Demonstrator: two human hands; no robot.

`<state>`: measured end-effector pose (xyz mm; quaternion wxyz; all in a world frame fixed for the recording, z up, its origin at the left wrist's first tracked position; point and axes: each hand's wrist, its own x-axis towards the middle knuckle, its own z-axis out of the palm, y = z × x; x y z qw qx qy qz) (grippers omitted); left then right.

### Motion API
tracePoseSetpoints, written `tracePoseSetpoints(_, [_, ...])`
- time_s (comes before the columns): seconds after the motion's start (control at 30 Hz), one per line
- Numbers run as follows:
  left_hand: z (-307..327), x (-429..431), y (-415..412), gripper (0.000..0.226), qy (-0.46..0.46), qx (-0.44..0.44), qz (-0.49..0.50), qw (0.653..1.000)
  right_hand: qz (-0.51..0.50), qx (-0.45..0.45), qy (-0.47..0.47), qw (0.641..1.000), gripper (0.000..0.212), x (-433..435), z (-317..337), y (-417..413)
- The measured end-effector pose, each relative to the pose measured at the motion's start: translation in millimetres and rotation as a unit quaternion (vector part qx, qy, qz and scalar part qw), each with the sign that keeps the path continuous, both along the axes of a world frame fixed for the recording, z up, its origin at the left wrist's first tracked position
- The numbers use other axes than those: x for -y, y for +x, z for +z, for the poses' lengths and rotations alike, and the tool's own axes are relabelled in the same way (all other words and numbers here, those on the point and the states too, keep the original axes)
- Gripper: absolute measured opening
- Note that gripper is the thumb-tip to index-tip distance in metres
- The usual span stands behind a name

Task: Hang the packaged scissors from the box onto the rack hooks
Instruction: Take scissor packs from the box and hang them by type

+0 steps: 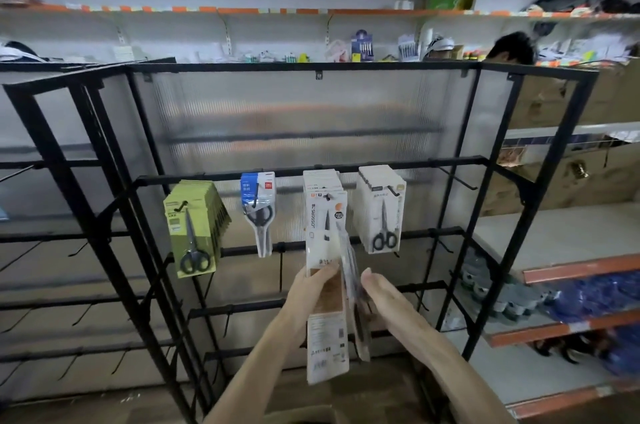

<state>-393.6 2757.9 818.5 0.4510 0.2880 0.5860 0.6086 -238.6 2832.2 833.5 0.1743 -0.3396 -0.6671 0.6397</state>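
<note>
The left hand (311, 295) pinches a white scissors pack (327, 347) near its upper end, thumb across the face and fingers behind. The pack hangs upright with its printed back toward the camera. Just right of it, the right hand (381, 299) holds a second pack (356, 302), which is turned edge-on and tilted. The thumb lies along this pack, and the fingers behind it are hidden. The two packs nearly touch between the hands.

Directly above the grips a stack of matching white packs (322, 208) fills its hook, and its bottom edge meets the top of the held packs. Up and left of the grips hang a single blue-and-white pack (258, 208) and, farther left, a stack of green packs (194, 229). Up and right is another white stack (381, 208), and beyond it a bare hook (457, 177) juts from the same bar.

The black rack (363, 66) has crossbars at wrist level and lower, with short bare hooks along them. An upright post stands to the right of the right forearm. Below the arms, a cardboard box rim (301, 413) shows at the bottom edge.
</note>
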Motion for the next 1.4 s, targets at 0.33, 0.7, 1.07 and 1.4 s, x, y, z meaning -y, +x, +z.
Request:
tracePoseSetpoints(0.33, [16.7,-22.9,8.8,0.028,0.018,-0.043,-0.060,0.997,-0.164,-0.070,-0.012,0.984,0.041,-31.9,-1.5,2.2])
tracePoseSetpoints(0.7, [-6.6,-75.9,-9.1,0.035,-0.044,-0.051,0.032,0.997,-0.213,-0.009,0.083,0.974,0.058,-112.6,-13.8,18.2])
tracePoseSetpoints(1.07, [-11.4,-117.9,-3.0,0.024,-0.063,-0.077,0.099,0.990,-0.201,-0.009,0.081,0.976,0.030,-190.0,-18.5,1.8])
tracePoseSetpoints(1.4, [-9.5,-138.8,5.6,0.040,-0.112,-0.123,0.154,0.974,-0.170,-0.018,0.039,0.984,0.033,-238.5,-43.7,-19.7])
